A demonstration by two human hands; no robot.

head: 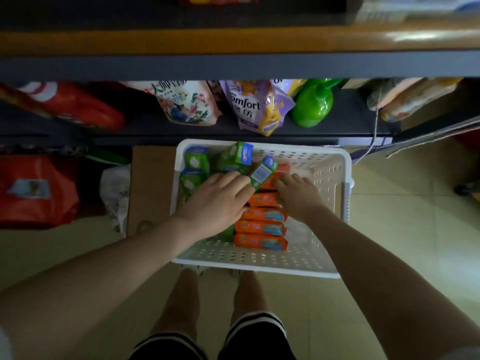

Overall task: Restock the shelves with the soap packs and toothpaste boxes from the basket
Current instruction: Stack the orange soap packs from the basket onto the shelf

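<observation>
Both hands are down in the basket [335, 172] in the head view, the only view we have, and it all turns on one green box [262, 172]. That toothpaste box stands tilted in the middle of the basket, long axis running from near-left up to far-right, its near end at the left hand's [215, 201] fingertips. The left hand lies flat, fingers spread and loosely curled over the green boxes [233, 158] on the basket's left side; it touches the tilted box but I cannot tell that it has closed on it. The right hand [298, 196] sits just right of the same box, fingers bent down onto the orange soap packs [261, 227], which lie stacked in a row running near to far; whether it has pinched one is hidden by its own knuckles. By my read, the left hand is the nearer one for the box, the right for the soap. Shelf [233, 126] is just beyond the basket's far rim, so any lift goes up and away.
</observation>
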